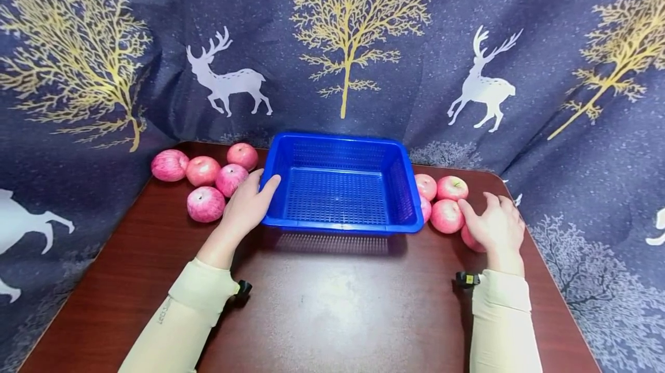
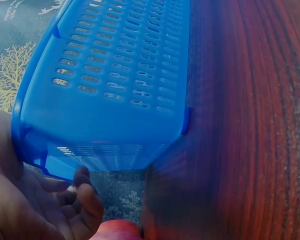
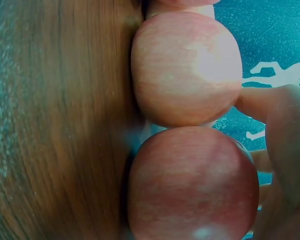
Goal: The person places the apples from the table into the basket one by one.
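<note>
A blue plastic basket (image 1: 343,227) with slotted sides stands at the back middle of the table. My left hand (image 1: 246,205) grips its left rim, thumb over the edge and fingers curled outside below it, as the left wrist view shows. At the right, my right hand (image 1: 496,226) reaches over the nearest red apple (image 1: 471,240) with fingers spread. Its thumb (image 3: 262,104) meets the side of a neighbouring apple (image 1: 447,216), while the other fingers pass behind the nearest apple (image 3: 192,185), partly hidden by it.
Several apples (image 1: 206,204) lie left of the basket, beside my left hand. More apples (image 1: 452,187) cluster against the basket's right side. The brown wooden table (image 1: 332,304) ends at a dark curtain (image 1: 363,101) printed with deer and trees.
</note>
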Demonstrator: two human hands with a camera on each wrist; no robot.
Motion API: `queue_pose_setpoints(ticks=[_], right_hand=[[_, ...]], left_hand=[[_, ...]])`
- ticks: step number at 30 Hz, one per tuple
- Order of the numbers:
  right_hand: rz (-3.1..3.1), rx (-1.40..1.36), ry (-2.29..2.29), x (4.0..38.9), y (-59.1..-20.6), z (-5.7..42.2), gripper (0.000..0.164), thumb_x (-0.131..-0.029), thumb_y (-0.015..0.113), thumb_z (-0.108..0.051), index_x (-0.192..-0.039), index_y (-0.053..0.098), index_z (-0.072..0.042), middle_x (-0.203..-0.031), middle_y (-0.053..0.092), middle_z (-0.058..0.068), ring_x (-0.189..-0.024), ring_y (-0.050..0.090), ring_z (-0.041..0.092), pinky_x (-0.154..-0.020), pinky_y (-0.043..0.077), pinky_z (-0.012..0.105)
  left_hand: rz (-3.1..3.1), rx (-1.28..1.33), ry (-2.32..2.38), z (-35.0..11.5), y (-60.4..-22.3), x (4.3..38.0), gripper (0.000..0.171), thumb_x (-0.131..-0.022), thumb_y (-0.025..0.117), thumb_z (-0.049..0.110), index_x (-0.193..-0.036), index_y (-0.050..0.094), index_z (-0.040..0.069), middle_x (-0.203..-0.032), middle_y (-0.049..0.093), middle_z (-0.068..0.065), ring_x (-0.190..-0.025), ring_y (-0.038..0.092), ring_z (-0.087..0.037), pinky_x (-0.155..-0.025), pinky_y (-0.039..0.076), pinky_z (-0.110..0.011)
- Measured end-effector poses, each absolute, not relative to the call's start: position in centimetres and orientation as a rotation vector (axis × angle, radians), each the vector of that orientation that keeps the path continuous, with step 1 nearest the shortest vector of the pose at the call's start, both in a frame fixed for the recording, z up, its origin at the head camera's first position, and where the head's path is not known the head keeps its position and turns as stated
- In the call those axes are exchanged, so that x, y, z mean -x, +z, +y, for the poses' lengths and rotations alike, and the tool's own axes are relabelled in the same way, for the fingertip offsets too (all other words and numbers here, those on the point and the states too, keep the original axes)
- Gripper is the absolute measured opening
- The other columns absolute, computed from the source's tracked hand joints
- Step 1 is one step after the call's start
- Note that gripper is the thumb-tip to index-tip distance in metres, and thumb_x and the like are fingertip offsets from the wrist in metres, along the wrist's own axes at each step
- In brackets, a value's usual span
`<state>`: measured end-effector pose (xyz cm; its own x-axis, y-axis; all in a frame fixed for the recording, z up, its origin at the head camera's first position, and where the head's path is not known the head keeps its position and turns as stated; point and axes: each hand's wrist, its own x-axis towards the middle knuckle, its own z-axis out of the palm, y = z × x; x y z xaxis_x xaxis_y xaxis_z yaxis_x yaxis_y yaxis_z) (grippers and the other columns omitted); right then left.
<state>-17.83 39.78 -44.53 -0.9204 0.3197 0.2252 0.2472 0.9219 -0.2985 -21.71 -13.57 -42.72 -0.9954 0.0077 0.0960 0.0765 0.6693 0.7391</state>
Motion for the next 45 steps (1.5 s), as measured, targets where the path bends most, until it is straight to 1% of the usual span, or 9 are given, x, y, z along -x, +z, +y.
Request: queue_pose_setpoints(ticks=[8,12,15,21,24,28,33,38,45], right_hand=[[-2.867,0.496,0.368,17.7,-44.9,40.3,0.084,-0.093,0.036,-0.072,-0.142,0.043,-0.004,-0.141,0.035,0.035,-0.12,0.035,0.059,-0.093,0.029,0.07],[-2.916,0.548,0.38,17.6,-44.8,40.3,0.084,-0.094,0.033,-0.071,-0.144,0.04,-0.003,-0.141,0.032,0.037,-0.117,0.036,0.061,-0.089,0.032,0.071],[-2.944,0.585,0.402,17.6,-44.7,40.4,0.085,-0.094,0.031,-0.071,-0.145,0.037,-0.003,-0.141,0.031,0.037,-0.116,0.037,0.061,-0.088,0.034,0.071],[-3.001,0.65,0.44,17.6,-44.7,40.3,0.086,-0.094,0.03,-0.071,-0.148,0.033,-0.003,-0.14,0.032,0.038,-0.117,0.039,0.059,-0.083,0.039,0.069],[-3.031,0.677,0.45,17.6,-44.7,40.2,0.086,-0.094,0.029,-0.07,-0.148,0.032,-0.002,-0.137,0.035,0.038,-0.116,0.041,0.057,-0.083,0.04,0.068],[-3.067,0.723,0.466,17.7,-44.6,40.2,0.091,-0.093,0.025,-0.073,-0.147,0.03,0.001,-0.135,0.039,0.038,-0.117,0.043,0.055,-0.083,0.041,0.066],[-3.116,0.768,0.463,17.7,-44.4,40.1,0.096,-0.09,0.019,-0.078,-0.143,0.039,0.0,-0.135,0.043,0.036,-0.117,0.046,0.052,-0.078,0.044,0.062],[-3.159,0.827,0.45,17.5,-44.1,40.0,0.1,-0.088,0.017,-0.081,-0.131,0.051,0.002,-0.129,0.048,0.036,-0.109,0.052,0.05,-0.067,0.045,0.056],[-3.226,0.908,0.45,17.3,-43.1,39.2,0.103,-0.086,0.014,-0.083,-0.128,0.055,0.003,-0.126,0.05,0.036,-0.104,0.055,0.048,-0.063,0.046,0.054]], left_hand=[[-2.8,0.038,-1.268,-13.4,-42.6,21.7,0.068,-0.097,0.04,0.064,-0.142,0.046,0.013,-0.131,0.059,-0.013,-0.116,0.056,-0.031,-0.098,0.041,-0.055],[-2.803,0.021,-1.251,-13.4,-42.7,21.8,0.069,-0.097,0.039,0.065,-0.142,0.047,0.013,-0.13,0.059,-0.013,-0.116,0.056,-0.032,-0.098,0.041,-0.054],[-2.795,0.019,-1.249,-13.4,-42.7,21.8,0.066,-0.098,0.041,0.062,-0.141,0.047,0.013,-0.128,0.06,-0.014,-0.115,0.056,-0.032,-0.097,0.041,-0.053],[-2.779,0.025,-1.274,-13.5,-42.8,21.8,0.053,-0.1,0.046,0.047,-0.139,0.048,0.01,-0.124,0.062,-0.015,-0.111,0.058,-0.031,-0.096,0.042,-0.052],[-2.773,0.056,-1.292,-13.5,-42.8,21.9,0.049,-0.101,0.047,0.039,-0.138,0.048,0.007,-0.125,0.061,-0.016,-0.113,0.058,-0.031,-0.098,0.042,-0.051],[-2.773,0.086,-1.3,-13.5,-42.9,22.0,0.046,-0.101,0.047,0.034,-0.137,0.047,0.005,-0.128,0.06,-0.016,-0.115,0.056,-0.032,-0.1,0.04,-0.051],[-2.782,0.072,-1.287,-13.6,-43.0,22.1,0.046,-0.102,0.045,0.034,-0.137,0.047,0.006,-0.129,0.059,-0.015,-0.116,0.055,-0.033,-0.1,0.04,-0.051],[-2.783,0.059,-1.278,-13.7,-43.1,22.1,0.046,-0.101,0.045,0.036,-0.137,0.048,0.007,-0.128,0.059,-0.014,-0.116,0.056,-0.032,-0.1,0.04,-0.051],[-2.788,0.049,-1.286,-13.8,-43.1,22.1,0.047,-0.102,0.044,0.037,-0.138,0.048,0.007,-0.129,0.059,-0.014,-0.116,0.055,-0.032,-0.1,0.04,-0.052]])
